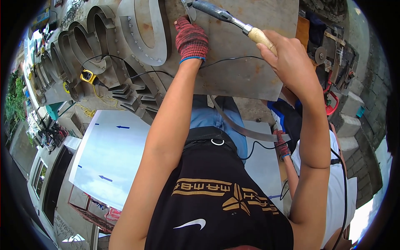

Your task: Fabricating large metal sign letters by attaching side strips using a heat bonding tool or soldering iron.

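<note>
My right hand (287,58), bare, is closed round the pale wooden handle of a soldering iron (216,12). The iron's dark barrel slants up and left towards my other hand, its tip at the top edge of the head view. My left hand (191,40) wears a red and black knitted glove with a blue cuff. Its fingers are curled at a small shiny metal strip (191,11) over the worktable. Bent grey sheet-metal letter shapes (158,54) stand to the left of that hand. The far end of the strip is cut off by the picture's edge.
A stained metal sheet (246,77) covers the worktable. A black cable (229,59) crosses it beneath my left wrist. A yellow power socket (88,76) lies among the letter shapes. At right, a co-worker's gloved hand (282,143) holds a long curved metal strip (239,130) near my waist.
</note>
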`<act>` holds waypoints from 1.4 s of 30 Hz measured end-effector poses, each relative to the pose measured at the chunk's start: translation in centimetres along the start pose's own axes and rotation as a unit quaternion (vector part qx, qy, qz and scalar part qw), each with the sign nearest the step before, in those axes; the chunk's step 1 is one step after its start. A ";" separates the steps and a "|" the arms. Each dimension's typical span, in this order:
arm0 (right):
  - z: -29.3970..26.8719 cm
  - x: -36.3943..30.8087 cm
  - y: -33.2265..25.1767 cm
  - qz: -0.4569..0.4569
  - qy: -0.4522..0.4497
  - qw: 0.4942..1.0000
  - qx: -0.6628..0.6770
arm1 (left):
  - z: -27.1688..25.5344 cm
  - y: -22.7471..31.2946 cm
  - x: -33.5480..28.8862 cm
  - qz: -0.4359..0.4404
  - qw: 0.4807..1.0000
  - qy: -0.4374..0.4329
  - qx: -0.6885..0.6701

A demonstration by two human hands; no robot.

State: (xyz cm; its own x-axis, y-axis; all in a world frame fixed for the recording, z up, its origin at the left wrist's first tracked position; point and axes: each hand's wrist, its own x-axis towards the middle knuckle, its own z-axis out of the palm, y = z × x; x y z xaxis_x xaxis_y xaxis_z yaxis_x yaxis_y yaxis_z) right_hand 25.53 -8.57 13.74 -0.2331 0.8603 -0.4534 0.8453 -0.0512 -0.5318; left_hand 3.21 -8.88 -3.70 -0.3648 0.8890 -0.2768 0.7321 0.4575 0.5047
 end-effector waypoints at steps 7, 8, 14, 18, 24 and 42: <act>-0.3 0.3 0.2 0.002 -0.001 1.000 -0.014 | 0.4 -0.4 0.3 -0.019 1.000 -0.018 0.014; -0.2 0.4 0.2 0.002 -0.001 1.000 -0.017 | 0.4 -0.4 0.4 -0.017 1.000 -0.019 0.013; 0.0 0.6 0.1 0.006 -0.012 1.000 -0.025 | 0.0 0.2 0.2 -0.025 0.999 -0.029 -0.002; 0.1 0.6 0.1 -0.015 -0.004 0.999 -0.028 | 0.1 0.0 0.1 -0.012 1.000 -0.002 0.002; 0.5 0.4 0.0 -0.018 -0.005 0.999 -0.032 | -0.1 0.1 0.0 -0.017 1.000 -0.011 -0.001; -2.2 -3.1 2.7 0.054 0.139 0.979 0.142 | 0.4 -0.4 0.4 -0.007 1.000 0.001 -0.005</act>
State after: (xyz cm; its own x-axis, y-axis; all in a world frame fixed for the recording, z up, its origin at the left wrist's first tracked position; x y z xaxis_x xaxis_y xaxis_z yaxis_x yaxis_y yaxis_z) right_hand 29.62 -10.28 15.29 0.0231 0.9450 -0.3261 0.6813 -0.2536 -0.6867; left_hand 3.00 -8.67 -4.32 -0.3757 0.8826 -0.2825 0.7214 0.4699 0.5087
